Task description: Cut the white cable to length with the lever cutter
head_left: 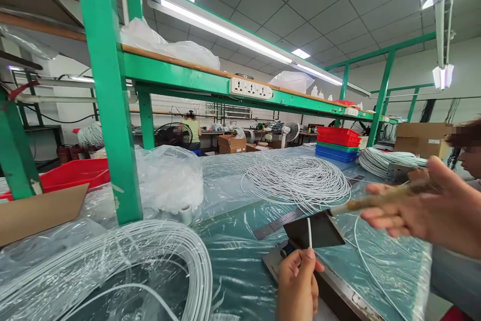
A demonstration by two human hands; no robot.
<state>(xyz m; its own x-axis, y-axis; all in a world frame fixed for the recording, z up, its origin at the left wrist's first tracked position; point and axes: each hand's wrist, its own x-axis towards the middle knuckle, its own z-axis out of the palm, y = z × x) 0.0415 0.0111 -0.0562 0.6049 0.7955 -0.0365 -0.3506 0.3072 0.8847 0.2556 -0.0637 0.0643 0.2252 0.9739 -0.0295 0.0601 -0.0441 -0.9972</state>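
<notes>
My left hand (pixel 299 281) is closed in a pinch near the bottom of the view. A short piece of white cable (pixel 310 233) stands upright between its thumb and fingers. Behind that piece is the dark, flat blade (pixel 326 231) of a hand-lever cutter, whose metal base (pixel 338 291) runs toward the front right. The cutter's tan, worn handle (pixel 383 201) lies across my right hand (pixel 439 211), slightly blurred. That hand's fingers are stretched out and its thumb is raised, with the palm against or close to the handle.
A loose coil of white cable (pixel 296 178) lies behind the cutter beside a steel ruler (pixel 278 226). Another coil (pixel 188 246) fills the front left near a green post (pixel 108 90). Stacked bins (pixel 338 136) stand at the back. A person (pixel 469 155) sits at the right edge.
</notes>
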